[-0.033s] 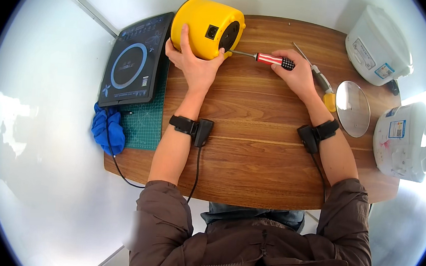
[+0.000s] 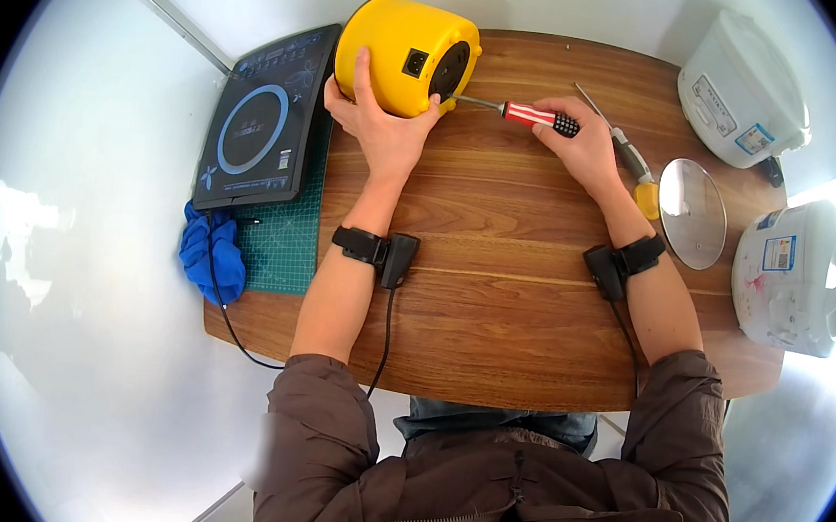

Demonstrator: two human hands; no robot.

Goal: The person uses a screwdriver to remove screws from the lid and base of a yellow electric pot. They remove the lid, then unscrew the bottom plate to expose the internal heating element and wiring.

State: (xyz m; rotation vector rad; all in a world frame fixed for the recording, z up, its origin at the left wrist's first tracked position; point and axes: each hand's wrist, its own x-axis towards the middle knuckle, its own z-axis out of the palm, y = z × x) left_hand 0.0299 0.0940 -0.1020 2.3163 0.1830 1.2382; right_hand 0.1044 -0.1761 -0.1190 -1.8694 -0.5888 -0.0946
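Note:
A yellow round pot body (image 2: 381,42) lies on its side at the far left of the table, its base turned to the right. A black power socket (image 2: 415,62) sits in its side, and a black disc (image 2: 451,67) fills the middle of the base. My left hand (image 2: 388,139) grips the pot from its near side, fingers spread along the wall and thumb at the base rim. In my right hand (image 2: 584,142) is a screwdriver (image 2: 528,115) with a red, white and black handle. Its shaft points left, with the tip at the lower base edge; the exact contact spot is too small to make out.
Left of the pot, a black induction cooktop (image 2: 252,130) rests on a green cutting mat (image 2: 286,251) beside a blue cloth (image 2: 214,255). Past my right hand lie a grey-handled tool (image 2: 632,158) and a glass lid (image 2: 694,214). Two white rice cookers (image 2: 736,90) stand along the right side.

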